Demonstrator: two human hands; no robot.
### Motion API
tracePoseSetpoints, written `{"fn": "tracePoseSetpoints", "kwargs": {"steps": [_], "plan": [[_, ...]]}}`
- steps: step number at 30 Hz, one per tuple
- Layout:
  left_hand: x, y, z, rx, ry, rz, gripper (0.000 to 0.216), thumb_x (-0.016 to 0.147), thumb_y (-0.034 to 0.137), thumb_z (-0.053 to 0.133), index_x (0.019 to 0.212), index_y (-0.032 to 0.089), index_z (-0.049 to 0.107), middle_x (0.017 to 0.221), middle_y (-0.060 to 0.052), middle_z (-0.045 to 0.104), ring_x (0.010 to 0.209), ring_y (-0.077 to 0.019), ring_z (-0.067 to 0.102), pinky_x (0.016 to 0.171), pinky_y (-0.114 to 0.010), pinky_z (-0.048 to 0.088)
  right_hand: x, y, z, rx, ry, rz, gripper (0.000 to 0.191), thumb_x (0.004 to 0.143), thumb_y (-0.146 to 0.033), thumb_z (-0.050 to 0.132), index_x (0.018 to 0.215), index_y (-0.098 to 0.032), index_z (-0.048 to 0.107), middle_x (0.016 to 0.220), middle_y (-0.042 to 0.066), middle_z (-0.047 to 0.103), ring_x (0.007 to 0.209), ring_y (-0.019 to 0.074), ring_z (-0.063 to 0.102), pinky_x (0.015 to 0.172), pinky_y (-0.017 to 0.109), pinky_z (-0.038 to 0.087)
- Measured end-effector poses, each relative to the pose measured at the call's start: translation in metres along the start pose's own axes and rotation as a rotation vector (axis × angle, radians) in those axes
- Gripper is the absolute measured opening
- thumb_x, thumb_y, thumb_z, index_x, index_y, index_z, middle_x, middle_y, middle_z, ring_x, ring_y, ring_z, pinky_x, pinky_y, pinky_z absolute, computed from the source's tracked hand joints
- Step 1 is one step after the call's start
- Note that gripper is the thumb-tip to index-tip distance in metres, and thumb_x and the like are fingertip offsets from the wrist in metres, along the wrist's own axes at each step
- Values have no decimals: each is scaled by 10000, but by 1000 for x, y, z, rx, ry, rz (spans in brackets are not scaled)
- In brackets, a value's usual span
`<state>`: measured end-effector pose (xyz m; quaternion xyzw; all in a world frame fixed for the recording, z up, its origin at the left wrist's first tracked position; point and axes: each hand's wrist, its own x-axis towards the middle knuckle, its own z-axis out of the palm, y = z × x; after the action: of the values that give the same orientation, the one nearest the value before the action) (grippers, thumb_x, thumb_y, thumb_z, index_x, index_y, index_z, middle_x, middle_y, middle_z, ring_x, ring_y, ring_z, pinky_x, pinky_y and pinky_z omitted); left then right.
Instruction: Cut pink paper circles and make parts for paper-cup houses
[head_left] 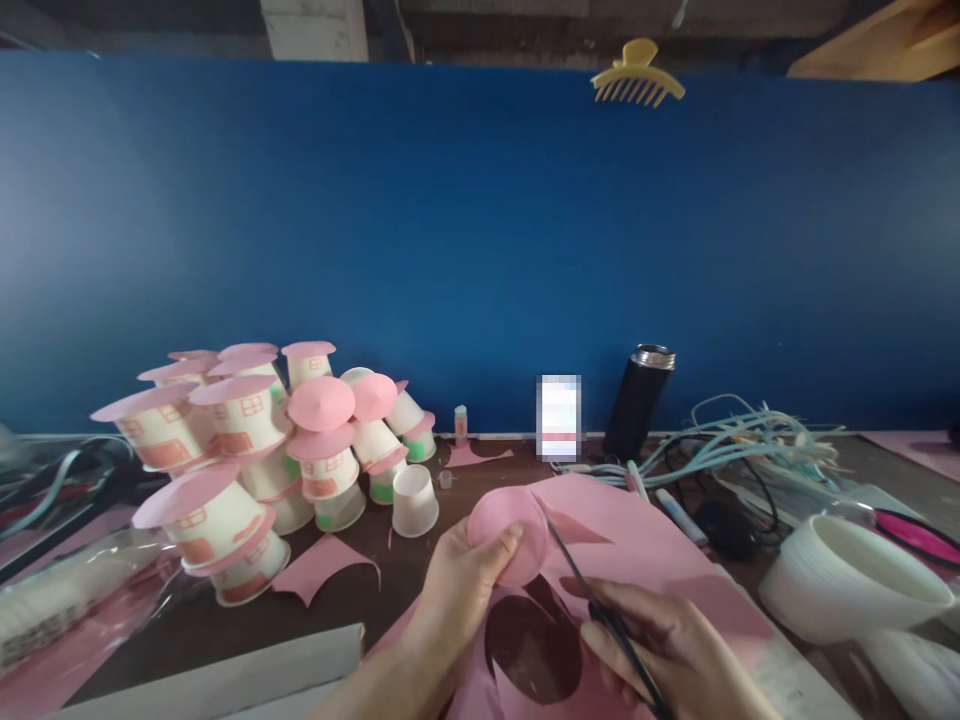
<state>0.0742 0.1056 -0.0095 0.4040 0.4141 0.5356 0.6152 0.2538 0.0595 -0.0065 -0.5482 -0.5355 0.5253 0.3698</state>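
Observation:
My left hand (469, 580) pinches a round pink paper disc (514, 515), its thumb lying on the face and its other fingers hidden behind. In my right hand (660, 640) are dark scissors (574, 570), seen edge-on, so I cannot tell how far the blades are apart. Their tip touches or nearly touches the disc's right edge. A pointed pink offcut sticks out beside that edge. Beneath both hands lies a large pink paper sheet (675, 545) with a round hole, through which the dark table shows.
Stacked paper cups with pink paper roofs (244, 415) crowd the left. A plain white cup (415, 500) stands by them, near a pink scrap (326, 570). A phone (560, 418), black bottle (637, 400), cables (720, 455) and nested white cups (847, 580) are behind and right.

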Motion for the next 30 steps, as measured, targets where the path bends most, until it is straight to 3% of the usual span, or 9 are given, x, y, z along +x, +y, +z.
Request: {"fn": "tracePoseSetpoints", "kwargs": {"steps": [4,11,21,30], "plan": [[1,0,-1,8,-11,-13,412,663,479,809,849,117,751,768,-99,750,768,-279,685,709,-326,516,3,6,-1,11,-3,-29,632,690,-609,738,1082,-112,746,515,-44,479,486,107,417,481,244,314],[3,-5,-2,-31,-62,-9,323,765,420,747,867,118,696,812,-105,738,773,-258,677,745,-347,514,3,9,-2,22,-4,-9,646,693,-619,738,1100,-117,735,498,-41,511,463,101,426,465,239,329],[7,-5,-5,-64,-77,-44,330,725,409,778,858,116,707,823,-112,739,759,-255,671,737,-349,508,3,9,-1,50,18,9,827,620,-711,738,1137,-66,710,465,-50,501,431,84,414,434,225,291],[7,-5,-4,-97,-59,-59,440,649,463,825,870,93,739,778,-112,739,744,-259,674,715,-330,500,4,10,-2,40,15,12,790,631,-699,739,1136,-92,713,458,-47,522,418,85,430,424,225,299]]}}
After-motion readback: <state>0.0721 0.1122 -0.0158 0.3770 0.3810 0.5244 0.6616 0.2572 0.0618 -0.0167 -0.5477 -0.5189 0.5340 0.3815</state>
